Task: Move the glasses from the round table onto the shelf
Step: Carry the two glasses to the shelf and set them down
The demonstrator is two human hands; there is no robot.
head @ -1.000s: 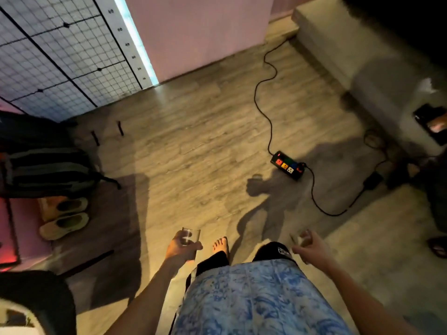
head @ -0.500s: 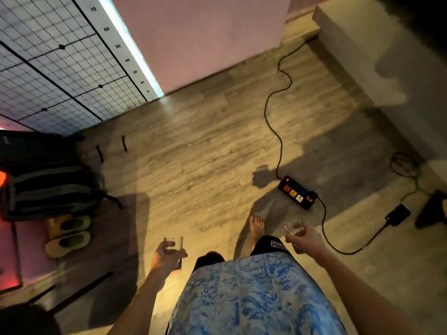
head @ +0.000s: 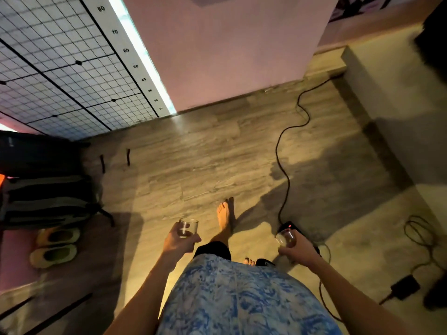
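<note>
Fingers (head: 194, 239) of the left hand (head: 177, 245) curl round a small clear drinking glass (head: 188, 227), held upright at the near left. At the near right, fingers of the right hand (head: 298, 251) wrap a second clear glass (head: 285, 239), which is blurred. Between the hands, a bare foot (head: 225, 218) steps on the grey wood-plank floor (head: 193, 165). A black power strip (head: 289, 226) lies on the floor just beyond the right hand. Neither round table nor shelf is visible, so this appears to be the carrying stage: both glasses are lifted, and setting them on the shelf is left to do.
</note>
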